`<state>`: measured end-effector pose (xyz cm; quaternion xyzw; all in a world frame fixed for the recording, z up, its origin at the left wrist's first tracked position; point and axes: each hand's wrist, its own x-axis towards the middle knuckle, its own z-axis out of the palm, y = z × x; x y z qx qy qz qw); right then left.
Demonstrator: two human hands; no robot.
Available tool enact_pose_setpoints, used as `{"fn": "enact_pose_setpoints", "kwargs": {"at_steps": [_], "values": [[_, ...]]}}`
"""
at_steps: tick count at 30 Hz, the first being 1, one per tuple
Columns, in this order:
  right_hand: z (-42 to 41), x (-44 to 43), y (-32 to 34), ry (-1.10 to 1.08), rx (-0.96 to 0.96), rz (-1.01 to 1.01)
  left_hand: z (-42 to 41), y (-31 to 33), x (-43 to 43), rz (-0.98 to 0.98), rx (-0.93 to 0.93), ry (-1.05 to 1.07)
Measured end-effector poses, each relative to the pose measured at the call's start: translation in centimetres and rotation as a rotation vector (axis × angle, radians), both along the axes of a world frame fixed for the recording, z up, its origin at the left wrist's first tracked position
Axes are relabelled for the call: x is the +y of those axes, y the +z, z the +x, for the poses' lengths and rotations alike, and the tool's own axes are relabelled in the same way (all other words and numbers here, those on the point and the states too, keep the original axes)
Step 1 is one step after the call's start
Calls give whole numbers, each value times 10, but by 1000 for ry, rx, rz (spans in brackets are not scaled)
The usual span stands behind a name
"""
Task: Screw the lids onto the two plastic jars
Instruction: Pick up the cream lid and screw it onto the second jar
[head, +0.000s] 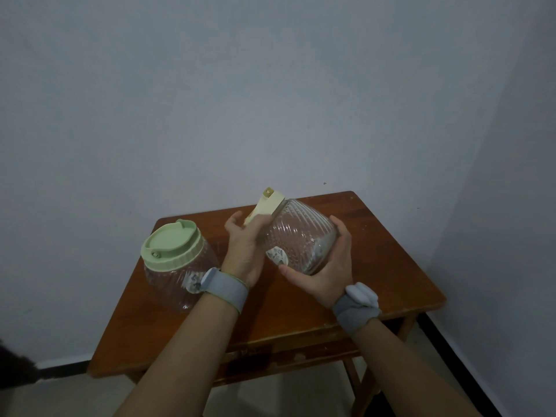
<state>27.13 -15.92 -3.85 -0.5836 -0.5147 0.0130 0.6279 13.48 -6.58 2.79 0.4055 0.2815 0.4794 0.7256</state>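
A clear ribbed plastic jar (301, 233) is held tilted above the table, its mouth pointing up and to the left. A cream lid (267, 206) sits on that mouth. My left hand (245, 248) grips the lid's rim. My right hand (325, 272) cups the jar's base and side from below. A second ribbed jar (168, 281) stands on the table at the left, leaning slightly, with a green lid (170, 245) on its mouth. Both jars carry a small round sticker.
The small brown wooden table (376, 266) stands against a pale wall, with another wall close on the right. Both wrists wear grey bands. A dark object shows at the lower left edge. The table's front edge is chipped.
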Motion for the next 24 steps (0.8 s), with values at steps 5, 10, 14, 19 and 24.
{"fn": "enact_pose_setpoints", "kwargs": {"at_steps": [5,10,14,19,24], "values": [[2,1,-1,-55,74,25,-7,-4,4,-33,-112,-88],[-1,0,1,-24,4,17,4,11,-1,5,71,-51],[0,-1,2,-2,0,22,-2,5,4,-28,1,-71],[0,-1,3,-9,21,31,-6,1,3,-58,-86,-31],[-1,-2,2,2,-57,7,0,6,4,-12,109,4]]}}
